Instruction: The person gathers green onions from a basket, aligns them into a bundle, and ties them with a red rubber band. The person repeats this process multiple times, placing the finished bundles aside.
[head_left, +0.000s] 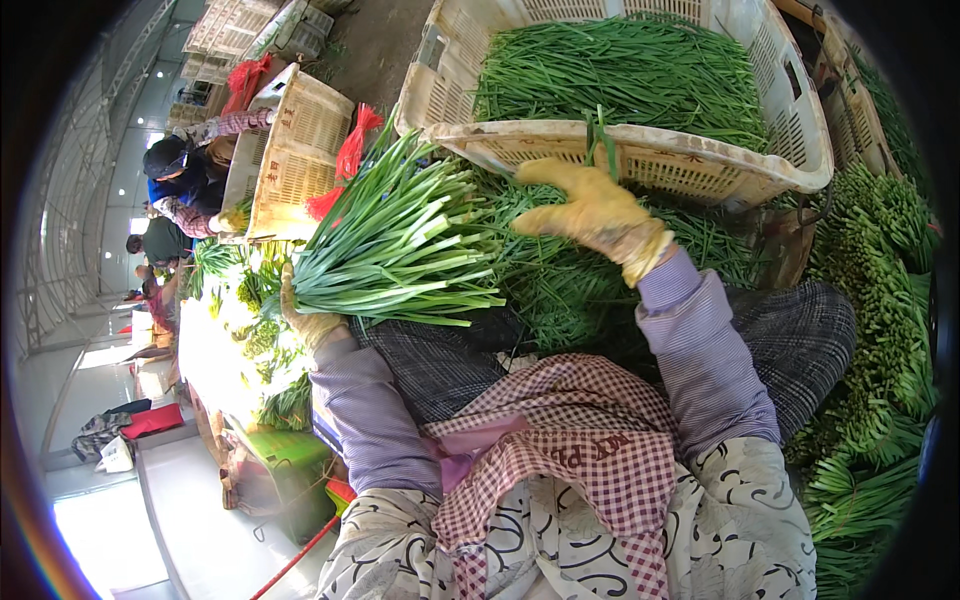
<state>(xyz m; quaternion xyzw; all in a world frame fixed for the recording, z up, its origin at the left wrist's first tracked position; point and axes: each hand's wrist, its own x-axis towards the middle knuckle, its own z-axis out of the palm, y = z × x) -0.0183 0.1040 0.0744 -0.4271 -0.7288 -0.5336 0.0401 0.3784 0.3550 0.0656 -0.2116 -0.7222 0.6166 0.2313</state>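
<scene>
My left hand (304, 315), in a yellow work glove, grips a large bunch of long green leafy stalks, perhaps garlic chives (405, 240), with pale cut ends pointing right. My right hand (589, 210), gloved in yellow too, has its fingers apart and holds nothing; it is just in front of a crate's near wall. That dirty white plastic crate (697, 169) holds a thick layer of green leaves (622, 75). A few blades hang over its near rim. Loose green leaves (555, 277) lie heaped below my right hand, above my lap.
Stacked bunches of green stalks (870, 337) line the right side. At the left stand a tilted plastic crate (300, 157), red plastic ties (356, 142) and brightly lit greens on a table. A co-worker in a dark cap (166, 157) reaches around that crate. A green bin (285, 465) stands lower left.
</scene>
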